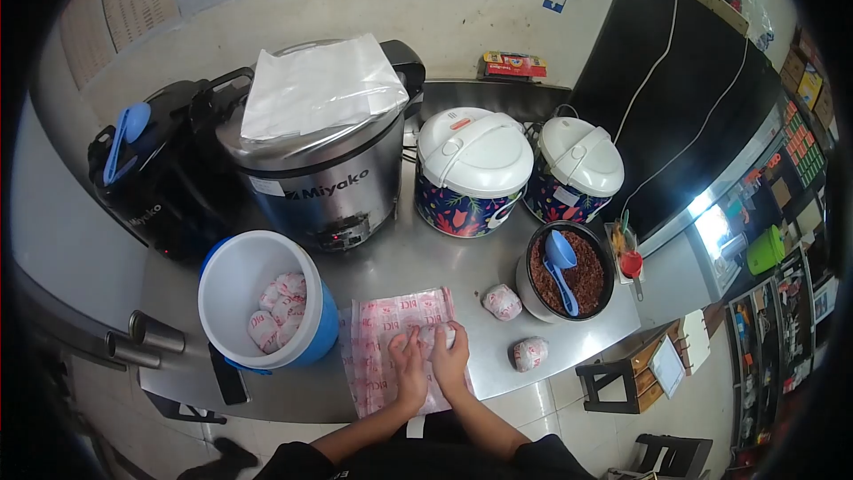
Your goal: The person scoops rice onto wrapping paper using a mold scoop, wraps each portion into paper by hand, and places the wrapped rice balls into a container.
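Lying between the two hands, the wrapped bundle [435,332] is on the printed paper [382,318] near the front of the table [378,271], so neither hand is clearly nearer to it. It looks roundish, and because the fingers cover a part, I cannot tell its long axis. The left hand [408,366] is half closed, its bent fingers pressing the left side of the bundle; the right hand [450,362] is also half closed, curved around the right side, with the thumb toward the left hand.
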{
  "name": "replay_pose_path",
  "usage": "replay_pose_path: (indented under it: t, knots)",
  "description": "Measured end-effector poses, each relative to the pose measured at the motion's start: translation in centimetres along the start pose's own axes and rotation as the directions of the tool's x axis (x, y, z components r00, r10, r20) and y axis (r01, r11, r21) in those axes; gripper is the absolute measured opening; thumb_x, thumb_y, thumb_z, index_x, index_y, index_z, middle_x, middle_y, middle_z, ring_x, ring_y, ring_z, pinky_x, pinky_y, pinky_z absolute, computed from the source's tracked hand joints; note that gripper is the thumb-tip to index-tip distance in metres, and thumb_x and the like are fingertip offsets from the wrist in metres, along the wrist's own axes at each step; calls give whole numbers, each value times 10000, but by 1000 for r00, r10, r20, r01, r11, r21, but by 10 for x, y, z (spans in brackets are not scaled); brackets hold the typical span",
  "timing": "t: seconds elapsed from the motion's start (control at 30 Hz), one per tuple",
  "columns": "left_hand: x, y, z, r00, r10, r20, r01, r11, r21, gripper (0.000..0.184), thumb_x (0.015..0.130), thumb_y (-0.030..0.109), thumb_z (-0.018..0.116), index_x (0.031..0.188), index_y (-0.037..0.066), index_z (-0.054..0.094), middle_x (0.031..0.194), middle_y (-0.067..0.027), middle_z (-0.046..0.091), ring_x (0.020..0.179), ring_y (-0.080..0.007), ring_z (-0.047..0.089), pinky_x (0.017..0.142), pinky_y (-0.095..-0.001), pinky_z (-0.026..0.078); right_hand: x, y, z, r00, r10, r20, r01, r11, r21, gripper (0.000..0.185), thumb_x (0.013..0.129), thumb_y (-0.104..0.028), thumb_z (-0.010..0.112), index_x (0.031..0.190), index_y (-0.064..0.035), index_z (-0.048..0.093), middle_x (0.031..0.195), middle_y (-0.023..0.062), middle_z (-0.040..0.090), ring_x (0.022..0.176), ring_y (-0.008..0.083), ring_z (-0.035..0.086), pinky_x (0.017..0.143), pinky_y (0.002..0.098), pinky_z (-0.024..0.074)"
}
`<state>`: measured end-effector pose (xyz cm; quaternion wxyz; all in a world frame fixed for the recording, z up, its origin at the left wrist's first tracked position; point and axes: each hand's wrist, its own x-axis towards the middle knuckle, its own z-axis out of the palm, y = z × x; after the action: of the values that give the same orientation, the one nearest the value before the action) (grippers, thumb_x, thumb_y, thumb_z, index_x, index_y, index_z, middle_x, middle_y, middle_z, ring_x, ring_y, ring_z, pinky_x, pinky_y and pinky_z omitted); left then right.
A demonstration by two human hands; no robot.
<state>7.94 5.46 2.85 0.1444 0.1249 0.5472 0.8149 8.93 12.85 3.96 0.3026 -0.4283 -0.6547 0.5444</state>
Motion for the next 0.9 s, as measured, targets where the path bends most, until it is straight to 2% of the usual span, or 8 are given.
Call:
replay_pose_path:
  t: [0.07, 0.1, 0.27, 0.37, 0.57, 0.73, 0.83, 0.9]
  knots:
    - [7, 41, 27, 956, -261, -135, 279, 950, 141, 402, 996, 351, 328, 1279, 67, 303, 1316, -154, 368, 1155, -220, 400, 987, -324, 340, -7, -5, -2, 935, -355, 1, 354, 931, -85, 295, 815, -197, 641, 996, 20, 555, 894, 193, 582, 848, 313, 571, 787, 363, 437]
    - [10, 10, 18, 920, -383, -77, 382, 924, -28, 521, 988, 401, 331, 1333, 22, 240, 1276, -142, 348, 1208, -222, 342, 1015, -344, 302, -8, -6, -2, 915, -402, 36, 404, 911, -83, 274, 770, -143, 659, 975, 12, 564, 896, 181, 585, 842, 326, 567, 791, 375, 439]
    - [0, -31, 5, 910, -402, -101, 384, 909, -163, 500, 987, 439, 298, 1287, 39, 302, 1212, -112, 386, 1147, -209, 385, 984, -319, 322, -13, 8, -5, 942, -321, 95, 330, 938, -104, 196, 805, -161, 624, 894, 3, 564, 869, 165, 588, 817, 312, 567, 741, 383, 437]
    - [-4, -40, -4, 892, -450, -32, 434, 875, -215, 462, 987, 437, 304, 1198, 36, 389, 1158, -96, 423, 1084, -192, 416, 949, -320, 344, -9, 6, -5, 994, -60, 94, 64, 997, -45, 199, 846, -200, 581, 864, -4, 551, 816, 168, 588, 762, 312, 576, 682, 399, 436]
    - [3, -5, 6, 879, -437, -194, 466, 872, 151, 308, 975, 319, 427, 1042, 20, 460, 1007, -79, 490, 959, -162, 461, 866, -299, 378, 6, 38, 5, 975, -219, 45, 222, 972, -72, 230, 903, -243, 507, 863, -21, 550, 666, 163, 569, 610, 319, 572, 572, 409, 428]
    - [7, -23, 4, 966, -173, -193, 218, 945, 244, 236, 971, 230, 454, 1017, 0, 441, 968, -91, 499, 914, -167, 485, 812, -282, 402, 1, 10, -7, 978, 48, 203, -15, 987, -162, 280, 884, -283, 556, 832, -9, 579, 759, 183, 614, 687, 312, 600, 615, 398, 450]
    - [9, -25, -9, 989, -150, 5, 140, 933, 333, 268, 988, 262, 396, 1071, 12, 449, 1014, -122, 519, 933, -222, 512, 821, -317, 410, -7, 10, -16, 984, -162, 69, 167, 982, -86, 355, 813, -335, 649, 788, 12, 585, 715, 170, 625, 664, 278, 615, 608, 379, 460]
    - [8, -19, -22, 979, -143, 146, 77, 920, 384, 276, 990, 264, 381, 1089, 20, 463, 1039, -136, 526, 946, -256, 525, 834, -329, 412, 5, 35, -35, 994, -72, 77, 81, 989, -127, 330, 794, -293, 681, 788, 23, 588, 689, 135, 617, 652, 218, 598, 601, 337, 460]
